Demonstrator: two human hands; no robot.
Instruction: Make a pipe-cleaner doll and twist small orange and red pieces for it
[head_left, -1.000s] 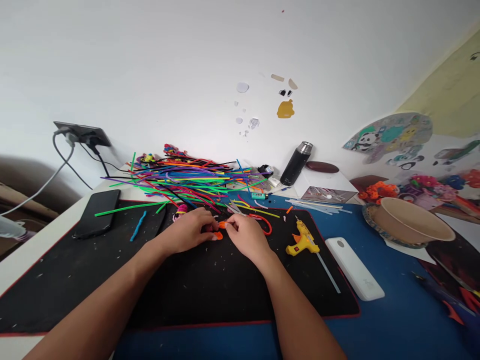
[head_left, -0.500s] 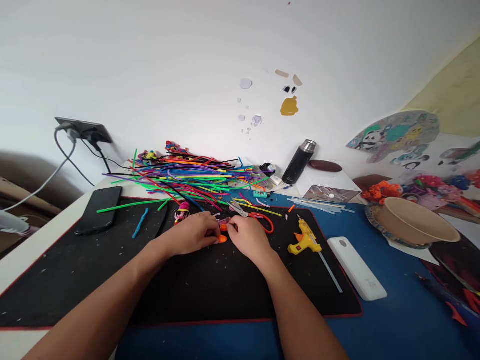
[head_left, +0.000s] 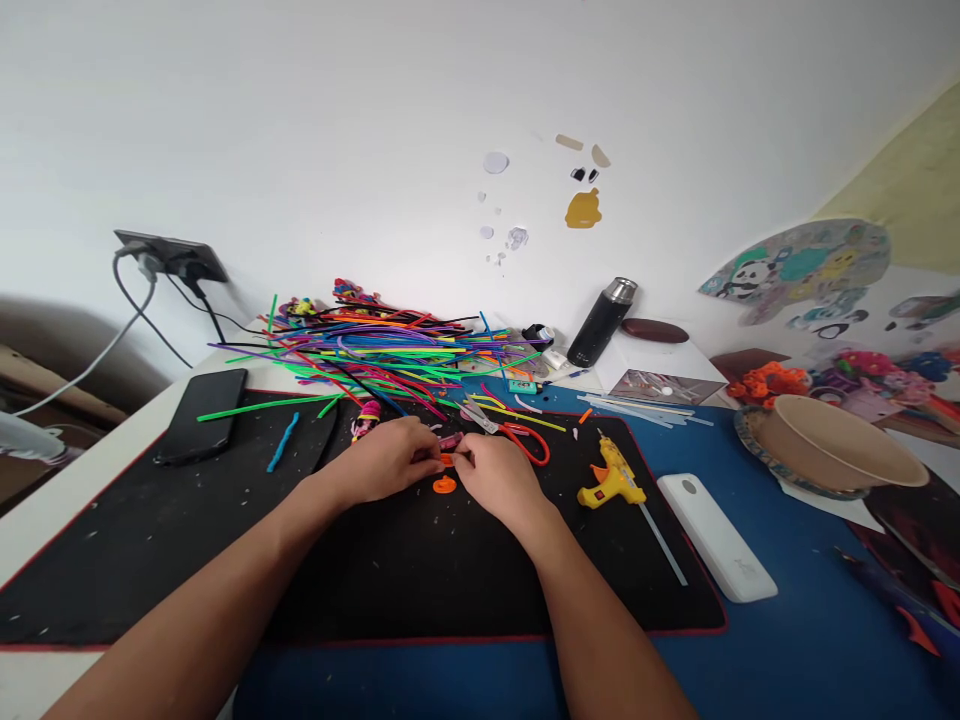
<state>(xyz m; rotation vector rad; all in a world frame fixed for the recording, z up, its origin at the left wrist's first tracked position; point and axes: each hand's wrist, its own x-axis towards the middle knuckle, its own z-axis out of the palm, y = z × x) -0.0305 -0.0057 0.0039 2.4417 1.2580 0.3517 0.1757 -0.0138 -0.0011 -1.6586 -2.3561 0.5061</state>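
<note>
My left hand (head_left: 394, 460) and my right hand (head_left: 496, 476) meet over the black mat. Both have their fingertips pinched on a small orange pipe cleaner piece (head_left: 448, 460), one at each end. Just below it, apart from my fingers, a flat orange pipe cleaner coil (head_left: 444, 485) lies on the mat. Behind the held piece is a small purple-pink object (head_left: 451, 441), partly covered by my hands. A pink and yellow pipe cleaner figure (head_left: 367, 418) stands beyond my left hand. Red-handled scissors (head_left: 525, 440) lie behind my right hand.
Loose coloured pipe cleaners (head_left: 390, 350) are heaped along the wall. A yellow glue gun (head_left: 615, 478) and a white power bank (head_left: 716, 538) lie at right. Behind stands a black flask (head_left: 600, 325). A black phone (head_left: 201, 415) and a blue twisted stick (head_left: 283, 442) lie at left.
My left fingertips have come off the orange coil, which now lies separate on the mat. They have shifted slightly up to the orange piece by my right fingers.
</note>
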